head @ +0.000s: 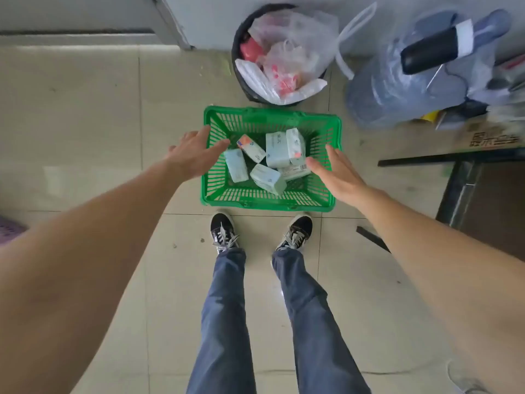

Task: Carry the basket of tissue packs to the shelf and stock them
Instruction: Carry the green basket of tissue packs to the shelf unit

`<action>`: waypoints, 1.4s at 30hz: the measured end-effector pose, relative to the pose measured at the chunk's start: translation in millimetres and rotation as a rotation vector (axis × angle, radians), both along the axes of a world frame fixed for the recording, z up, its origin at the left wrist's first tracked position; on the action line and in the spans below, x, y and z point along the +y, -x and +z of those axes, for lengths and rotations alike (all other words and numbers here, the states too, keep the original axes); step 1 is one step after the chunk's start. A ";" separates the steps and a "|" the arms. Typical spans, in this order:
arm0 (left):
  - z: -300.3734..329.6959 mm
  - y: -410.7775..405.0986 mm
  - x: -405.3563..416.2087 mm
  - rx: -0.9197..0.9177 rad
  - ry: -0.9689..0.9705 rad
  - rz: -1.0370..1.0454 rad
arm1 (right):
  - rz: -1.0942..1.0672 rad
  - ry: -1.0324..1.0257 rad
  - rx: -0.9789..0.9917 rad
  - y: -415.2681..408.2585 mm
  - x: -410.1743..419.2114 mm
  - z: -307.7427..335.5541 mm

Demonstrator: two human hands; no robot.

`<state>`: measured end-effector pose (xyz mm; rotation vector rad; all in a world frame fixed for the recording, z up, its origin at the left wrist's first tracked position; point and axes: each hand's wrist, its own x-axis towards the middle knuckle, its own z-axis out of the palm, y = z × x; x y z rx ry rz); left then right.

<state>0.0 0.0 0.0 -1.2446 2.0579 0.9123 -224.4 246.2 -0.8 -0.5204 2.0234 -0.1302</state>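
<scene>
Two hands reaching down at a green basket [271, 201] sitting on the tiled floor [93, 115], right in front of the person's shoes [222, 228]. Left hand [196, 155] is at about 9 o'clock of the basket, fingers spread and loose, fingertips over the left rim; can't tell if they actually touch it. Right hand [338, 173] is at 3 o'clock, flat and spread too, hovering over the right rim, gripping nothing.

Inside the basket there's a jumble of tissue packs [277, 150], mostly pale green and white, one with an orange and blue end, some lying flat and a couple propped on their sides toward the far right corner.

Room-wise: the basket's far edge at 12 o'clock is just beside a black trash bin [241, 81] stuffed with plastic bags, so that side is tight. At 1 to 2 o'clock a big blue water jug [397, 92] wrapped in clear plastic sits near. At 3 o'clock a dark metal frame [454, 191] with a cardboard box [491, 137] on it stands a bit apart from the basket. From 7 to 10 o'clock is wide open tile, and the near edge has just the shoes.
</scene>
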 end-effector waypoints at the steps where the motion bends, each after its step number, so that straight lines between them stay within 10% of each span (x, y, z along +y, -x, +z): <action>1: -19.7 2.0 -0.5 0.004 0.003 0.009 | -0.004 0.001 0.014 2.4 -0.7 -19.3; 9: -183.0 -11.6 -10.4 0.021 0.139 0.276 | -0.146 -0.082 0.285 26.8 14.5 -177.8; 20: -253.5 -37.9 -4.2 -0.017 0.160 0.446 | -0.644 -0.061 0.295 40.0 36.3 -254.8; 33: -158.4 -36.2 -4.9 0.035 0.343 0.324 | -0.584 -0.165 0.276 60.2 61.3 -162.9; 42: 16.4 11.9 -46.6 0.157 0.445 0.247 | -0.636 0.011 0.268 100.6 61.3 -4.3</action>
